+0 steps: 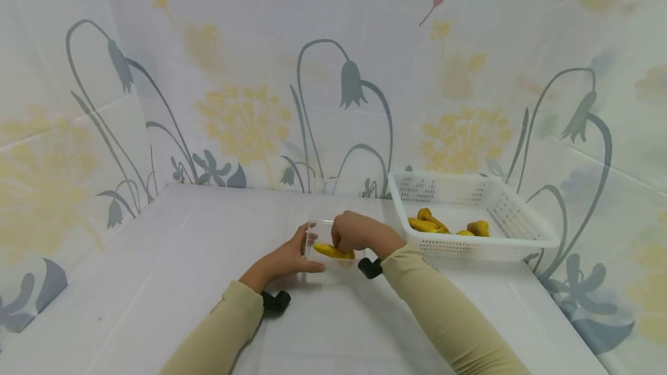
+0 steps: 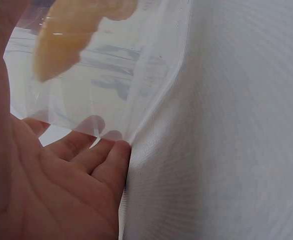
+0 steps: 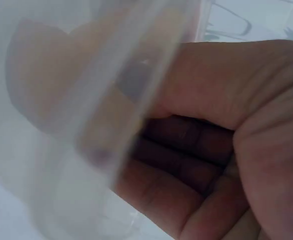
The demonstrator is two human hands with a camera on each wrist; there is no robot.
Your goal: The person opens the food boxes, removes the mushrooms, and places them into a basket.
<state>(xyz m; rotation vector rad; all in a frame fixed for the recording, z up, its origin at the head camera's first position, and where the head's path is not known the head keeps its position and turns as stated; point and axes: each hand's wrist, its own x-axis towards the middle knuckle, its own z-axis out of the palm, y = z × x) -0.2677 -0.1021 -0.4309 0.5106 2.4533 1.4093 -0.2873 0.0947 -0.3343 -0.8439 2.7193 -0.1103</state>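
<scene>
A clear plastic box (image 1: 310,254) stands on the white-covered table in front of me. My left hand (image 1: 285,258) grips its left side, thumb toward the near side and fingers round the far side. In the left wrist view, the fingertips (image 2: 117,136) press against the clear wall. My right hand (image 1: 359,231) reaches down into the box from the right, fingers curled, pinching a yellow banana (image 1: 327,250). Through the clear wall, the banana (image 2: 61,42) appears blurred and yellow-brown in the left wrist view. The right wrist view shows the right hand (image 3: 201,135) partly behind the hazy box wall.
To the right stands a white perforated basket (image 1: 479,243) holding several yellow pieces, among them a banana-shaped one (image 1: 423,225) and a knobbed one (image 1: 478,228). Another clear container (image 1: 336,187) is at the table's back edge. A flower-printed cloth (image 1: 250,74) hangs behind and at both sides.
</scene>
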